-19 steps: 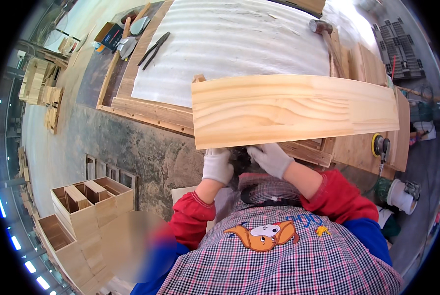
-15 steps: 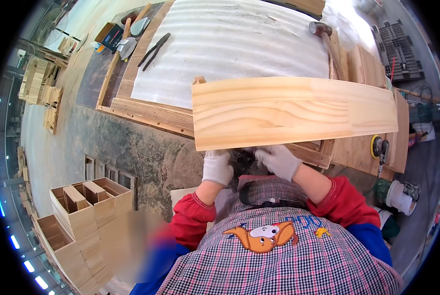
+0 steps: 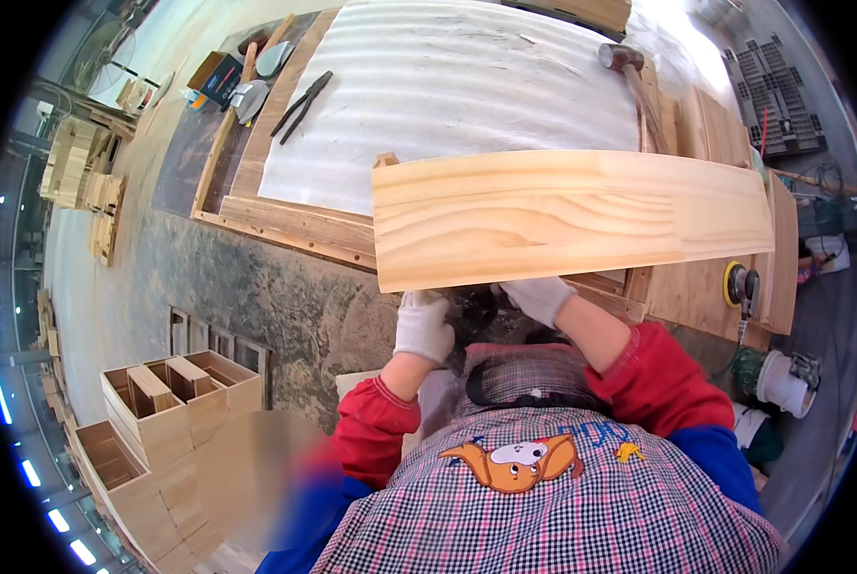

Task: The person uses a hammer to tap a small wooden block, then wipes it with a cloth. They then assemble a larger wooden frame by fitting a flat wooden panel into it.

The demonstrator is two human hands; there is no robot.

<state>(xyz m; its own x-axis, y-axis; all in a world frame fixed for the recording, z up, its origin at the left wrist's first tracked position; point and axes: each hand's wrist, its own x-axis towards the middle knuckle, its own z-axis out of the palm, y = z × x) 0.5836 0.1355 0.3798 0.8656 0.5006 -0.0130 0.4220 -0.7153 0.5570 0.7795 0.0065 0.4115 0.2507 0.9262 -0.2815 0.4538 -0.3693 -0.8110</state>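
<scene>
A pale pine board [image 3: 572,215] with wavy grain lies crosswise in front of me, over the near edge of the workbench. My left hand [image 3: 422,325], in a white glove, is just below its near left edge. Its fingers look curled, and their tips and whatever they hold are hidden by the board. Further right, my right hand [image 3: 540,298], also gloved, reaches beneath the same edge. The board covers its fingers. Between the hands is a dark area I cannot make out.
White padding [image 3: 447,77] covers the bench, with pliers [image 3: 302,107] at its left and a mallet [image 3: 629,72] at its right. A sander [image 3: 740,285] sits at the right. Stacked wooden boxes [image 3: 175,421] stand at the lower left. A small carton [image 3: 215,78] lies at the far left.
My right hand has moved up and further under the board, so less of it shows. My left hand and the board stay nearly in place.
</scene>
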